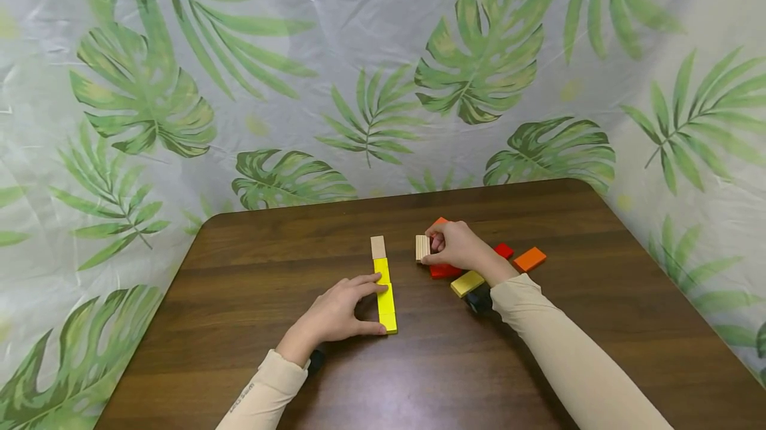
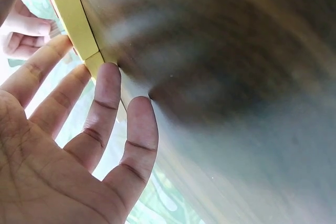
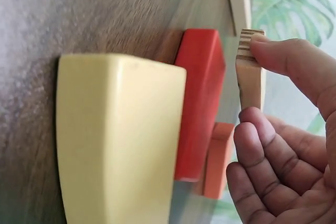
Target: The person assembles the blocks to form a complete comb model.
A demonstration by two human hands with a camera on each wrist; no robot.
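Between thumb and fingers, my right hand (image 1: 463, 247) pinches a plain wooden block (image 1: 422, 249) with a striped face, held a short way right of a row. That row runs away from me: several yellow blocks (image 1: 387, 300) end to end, then a plain wooden block (image 1: 378, 247) at the far end. Spread over the row's left side, my left hand (image 1: 338, 310) touches the yellow blocks with its fingertips, the thumb at the near end. In the left wrist view its fingers (image 2: 107, 93) are mostly straight. The right wrist view shows the pinched block (image 3: 249, 85) from the side.
Beneath and around the right forearm lie a pale yellow block (image 1: 467, 284), a red block (image 1: 445, 271), another red block (image 1: 504, 250) and an orange block (image 1: 530, 259). Another orange block (image 1: 441, 220) is partly hidden behind the right hand. A leaf-print curtain (image 1: 371, 51) hangs behind the brown table (image 1: 251, 297).
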